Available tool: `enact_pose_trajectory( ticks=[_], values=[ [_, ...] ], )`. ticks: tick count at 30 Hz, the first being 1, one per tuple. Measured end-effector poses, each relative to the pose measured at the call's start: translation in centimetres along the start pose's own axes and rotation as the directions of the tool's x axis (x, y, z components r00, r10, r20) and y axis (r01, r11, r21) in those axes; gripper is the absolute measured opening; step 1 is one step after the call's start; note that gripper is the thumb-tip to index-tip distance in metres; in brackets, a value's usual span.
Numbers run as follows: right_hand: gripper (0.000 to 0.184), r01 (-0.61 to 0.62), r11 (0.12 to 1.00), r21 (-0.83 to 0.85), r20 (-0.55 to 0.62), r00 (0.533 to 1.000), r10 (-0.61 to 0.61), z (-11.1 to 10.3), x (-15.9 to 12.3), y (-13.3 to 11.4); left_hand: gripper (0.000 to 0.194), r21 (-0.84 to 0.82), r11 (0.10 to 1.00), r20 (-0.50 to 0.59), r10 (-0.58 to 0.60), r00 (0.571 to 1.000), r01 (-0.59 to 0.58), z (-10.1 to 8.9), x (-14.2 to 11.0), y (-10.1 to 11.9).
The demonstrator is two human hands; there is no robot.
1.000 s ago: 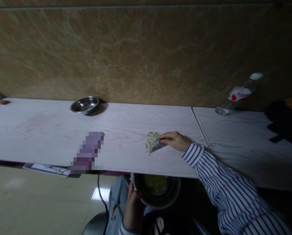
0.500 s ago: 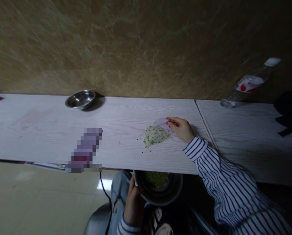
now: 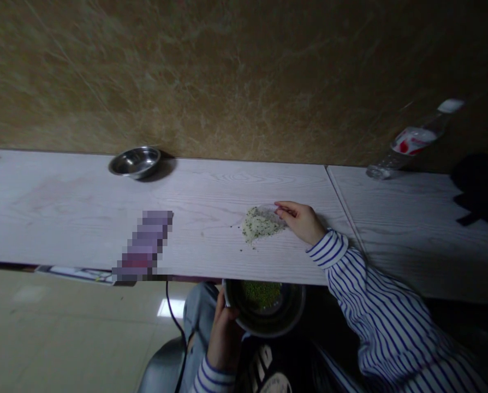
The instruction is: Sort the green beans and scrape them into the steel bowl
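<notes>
On the pale wooden table lies a small pile of white grains mixed with green beans [image 3: 260,226], a few loose bits beside it. My right hand [image 3: 301,219] is at the pile's right side, fingers pinched on a thin, clear plastic piece [image 3: 267,210] that lies over the pile's upper edge. Below the table's front edge, my left hand [image 3: 224,330] grips the left rim of a metal bowl [image 3: 271,329]. Small green beans [image 3: 262,295] cover part of the bowl's bottom. The left fingertips are partly hidden by the bowl.
Near the wall stands a second metal bowl [image 3: 135,164]. A blurred-out purple object [image 3: 148,240] lies by the front edge at left, a dark cable [image 3: 174,322] hanging below. To the right are a clear bottle [image 3: 411,142] with a white cap and a black item [image 3: 481,188].
My right hand has shifted slightly down, bringing the clear plastic piece lower over the pile's top. The left hand still holds the bowl. The whole view has shifted a little.
</notes>
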State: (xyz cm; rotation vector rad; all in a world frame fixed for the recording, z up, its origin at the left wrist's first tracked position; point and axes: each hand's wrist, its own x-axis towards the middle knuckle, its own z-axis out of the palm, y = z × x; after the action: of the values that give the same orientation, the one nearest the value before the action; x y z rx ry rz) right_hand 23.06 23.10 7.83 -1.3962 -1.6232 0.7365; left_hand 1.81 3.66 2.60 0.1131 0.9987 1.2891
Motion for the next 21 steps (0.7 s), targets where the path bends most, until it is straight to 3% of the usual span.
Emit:
enact_pose_trajectory(
  ticks=[8,15,21],
  values=[
    [0.027,0.036,0.999,0.006,0.042,0.998,-0.036,0.6,-1.0,-1.2,0.063,-0.023,0.999,0.045,-0.025,0.999,0.026,-0.8,0.3,-0.1],
    [0.028,0.067,0.995,-0.077,0.005,0.998,-0.066,1.9,3.1,-1.8,0.072,-0.032,0.998,0.018,-0.050,0.999,0.050,-1.0,0.1,0.3],
    [0.024,0.135,0.986,-0.094,0.151,0.981,-0.120,4.5,5.4,-3.7,0.073,-0.048,0.997,0.043,-0.052,0.998,0.054,-1.6,-0.1,0.5]
  ],
)
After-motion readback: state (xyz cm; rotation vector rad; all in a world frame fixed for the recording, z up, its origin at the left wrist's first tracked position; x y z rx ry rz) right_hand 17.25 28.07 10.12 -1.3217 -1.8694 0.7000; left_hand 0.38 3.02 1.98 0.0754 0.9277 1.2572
